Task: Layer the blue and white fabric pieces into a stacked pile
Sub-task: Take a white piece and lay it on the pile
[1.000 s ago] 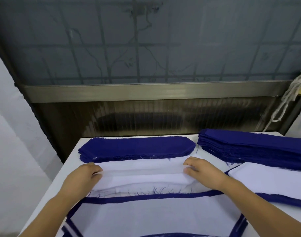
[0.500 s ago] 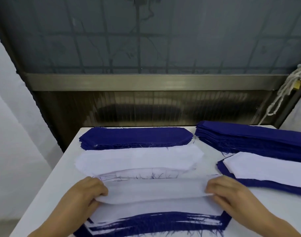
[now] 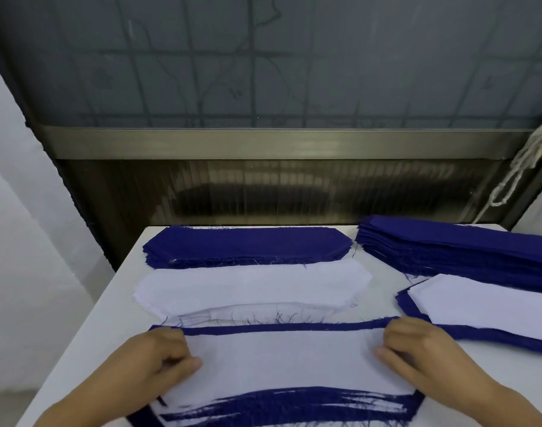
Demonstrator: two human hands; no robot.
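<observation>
On the white table (image 3: 87, 306) the layering looks well under way but far from finished, judging by how much unsorted cloth remains. Largest is the tall stack of blue pieces (image 3: 467, 251) at the far right, seemingly untouched supply. Next, the layered pile (image 3: 282, 405) at the near edge, where blue and white edges alternate down its fringe; how many layers it holds is too fine to count. A white piece (image 3: 279, 362) lies on top of it, with a blue strip showing along its far edge, so a white layer is being set in place now. Beyond it lie a low stack of white pieces (image 3: 251, 288) and, behind that, a low stack of blue pieces (image 3: 248, 245), both still to be worked through. At the right, a second blue-and-white pile (image 3: 485, 306) sits just in front of the tall stack.

Counted: five groups of cloth, namely two all-blue stacks, one all-white stack and two mixed piles; two hands.

The left hand (image 3: 158, 362) and right hand (image 3: 417, 352) each rest on an end of the top white piece, fingers curled down onto it; whether they pinch its edge or only press it flat I cannot tell
</observation>
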